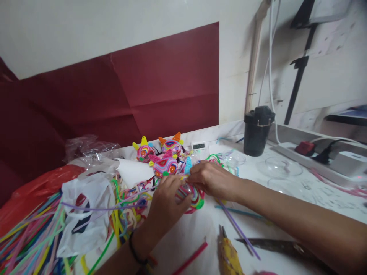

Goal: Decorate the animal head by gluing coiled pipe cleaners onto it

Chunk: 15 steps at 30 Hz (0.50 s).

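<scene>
My left hand [169, 196] is closed round the near side of a striped pipe-cleaner ornament [197, 200] in pink, red and green. Against its top, the fingers of my right hand [210, 177] are pinched together; a bit of yellow shows between the two hands, but what the right fingertips grip is hidden. Just beyond the hands sits a similar pink ornament [164, 165] with ears and an orange eye. Behind that one are an ornament with yellow ears [145, 152] and another with orange ears [172, 146].
Loose pipe cleaners [31, 233] and a white cloth-like bag [86, 210] lie at left. A yellow-handled tool [229, 252] and dark scissors [283, 246] lie in front. Further right are a black cup [258, 131], clear plastic domes [282, 166] and a power strip [309, 160].
</scene>
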### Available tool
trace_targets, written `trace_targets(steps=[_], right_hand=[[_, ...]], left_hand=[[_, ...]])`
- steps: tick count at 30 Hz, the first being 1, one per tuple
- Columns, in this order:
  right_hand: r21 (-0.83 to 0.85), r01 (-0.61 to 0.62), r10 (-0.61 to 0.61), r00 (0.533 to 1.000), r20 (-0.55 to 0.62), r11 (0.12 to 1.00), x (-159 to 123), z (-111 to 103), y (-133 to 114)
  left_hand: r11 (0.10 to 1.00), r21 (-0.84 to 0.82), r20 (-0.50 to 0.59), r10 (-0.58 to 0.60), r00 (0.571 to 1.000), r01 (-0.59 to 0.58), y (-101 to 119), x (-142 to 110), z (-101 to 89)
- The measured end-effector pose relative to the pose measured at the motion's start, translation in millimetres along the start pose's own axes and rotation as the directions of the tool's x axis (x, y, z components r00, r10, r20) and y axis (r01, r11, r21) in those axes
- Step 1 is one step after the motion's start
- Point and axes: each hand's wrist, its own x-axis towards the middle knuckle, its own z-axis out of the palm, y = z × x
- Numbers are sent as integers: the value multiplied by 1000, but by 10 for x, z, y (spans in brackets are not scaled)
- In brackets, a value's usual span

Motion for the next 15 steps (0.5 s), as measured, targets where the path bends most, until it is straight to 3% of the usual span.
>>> trace_targets(steps=[15], right_hand=[[268, -79, 56, 994, 95, 960, 283, -127, 197]], left_hand=[[1000, -8, 27, -11, 1000, 11, 0, -10, 2]])
